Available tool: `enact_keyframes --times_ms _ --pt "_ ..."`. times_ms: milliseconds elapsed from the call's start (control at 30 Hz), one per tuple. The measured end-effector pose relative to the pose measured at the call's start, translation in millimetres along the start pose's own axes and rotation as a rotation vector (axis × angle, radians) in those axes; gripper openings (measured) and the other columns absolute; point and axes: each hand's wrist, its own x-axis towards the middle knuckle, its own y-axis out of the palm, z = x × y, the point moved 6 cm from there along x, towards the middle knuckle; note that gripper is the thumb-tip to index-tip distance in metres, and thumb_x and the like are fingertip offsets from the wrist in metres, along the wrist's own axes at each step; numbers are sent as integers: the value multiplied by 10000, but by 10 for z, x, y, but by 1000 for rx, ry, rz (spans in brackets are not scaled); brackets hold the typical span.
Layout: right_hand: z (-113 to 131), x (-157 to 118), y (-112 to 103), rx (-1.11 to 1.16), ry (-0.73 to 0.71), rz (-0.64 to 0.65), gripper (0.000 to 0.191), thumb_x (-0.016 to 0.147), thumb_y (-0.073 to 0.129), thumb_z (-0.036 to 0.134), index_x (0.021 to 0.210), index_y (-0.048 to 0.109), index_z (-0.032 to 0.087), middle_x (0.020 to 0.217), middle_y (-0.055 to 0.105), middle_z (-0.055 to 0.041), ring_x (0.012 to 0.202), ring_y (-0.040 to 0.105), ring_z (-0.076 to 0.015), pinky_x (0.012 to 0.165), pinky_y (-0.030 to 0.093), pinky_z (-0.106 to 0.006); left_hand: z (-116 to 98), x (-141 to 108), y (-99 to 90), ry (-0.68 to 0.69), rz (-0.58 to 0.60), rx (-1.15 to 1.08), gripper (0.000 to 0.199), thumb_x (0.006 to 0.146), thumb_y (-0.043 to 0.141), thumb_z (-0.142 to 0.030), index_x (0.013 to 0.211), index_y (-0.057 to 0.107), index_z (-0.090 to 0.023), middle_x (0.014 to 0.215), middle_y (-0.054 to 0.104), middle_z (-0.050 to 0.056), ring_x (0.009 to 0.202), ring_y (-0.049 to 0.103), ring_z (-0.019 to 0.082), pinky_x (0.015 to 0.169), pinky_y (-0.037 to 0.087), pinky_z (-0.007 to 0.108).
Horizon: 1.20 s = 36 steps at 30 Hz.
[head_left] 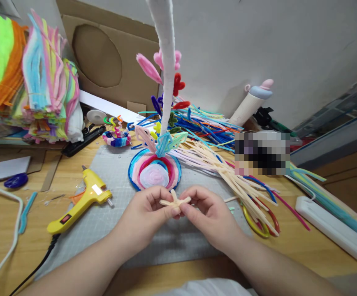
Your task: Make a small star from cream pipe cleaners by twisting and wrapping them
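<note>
A small cream pipe-cleaner piece [175, 202] with several short arms is pinched between my two hands over the grey cutting mat. My left hand [149, 211] grips it from the left, thumb and fingers pressed together. From the right, my right hand [208, 213] closes on the same piece. Just beyond the hands lies a round base [154, 176] coiled in blue, pink and lilac. A white wrapped stem [168, 74] rises there, with pink, red, purple, green and yellow shapes around it.
A yellow glue gun [79, 201] lies left on the cutting mat [104, 234]. Cream pipe cleaners [237, 176] and scissors [275, 220] are at right, near a white power strip [332, 230]. Coloured bundles [42, 78] stand back left; a white bottle [249, 107] leans behind.
</note>
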Motion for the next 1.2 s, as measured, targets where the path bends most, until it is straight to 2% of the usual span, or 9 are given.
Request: enact_keyframes --times_ms 267,467,700,933,1200 --pt "64 -17 -14 -71 -43 10 134 828 586 301 770 566 182 716 622 -8 670 579 -132 633 464 -244 -21 2 14 -40 -9 -55 254 637 742 -262 602 515 -154 583 612 -30 569 572 108 574 427 219" --pt "125 -17 -42 -243 -85 27 156 853 555 303 760 581 181 697 624 -4 650 573 -126 620 444 -233 -4 -1 17 -72 -13 -82 272 623 750 -272 614 507 -150 567 620 -31 544 573 101 557 417 207" --pt "228 -10 -33 -382 -188 58 183 869 523 247 705 571 183 664 621 2 634 555 -122 615 409 -230 93 12 9 -119 48 -119 251 648 740 -273 645 528 -139 572 623 -23 539 563 94 567 409 204" --pt "128 -14 28 -78 -85 107 67 856 543 230 809 540 182 740 628 -4 691 584 -123 662 444 -238 82 10 12 -103 75 -155 229 670 729 -256 657 537 -132 594 607 -24 549 558 87 572 412 201" --pt "12 -19 68 126 8 90 86 827 577 232 811 511 180 733 598 3 675 571 -112 624 439 -229 60 -5 22 -74 52 -150 236 682 722 -254 648 522 -132 592 606 -30 542 557 77 552 416 180"
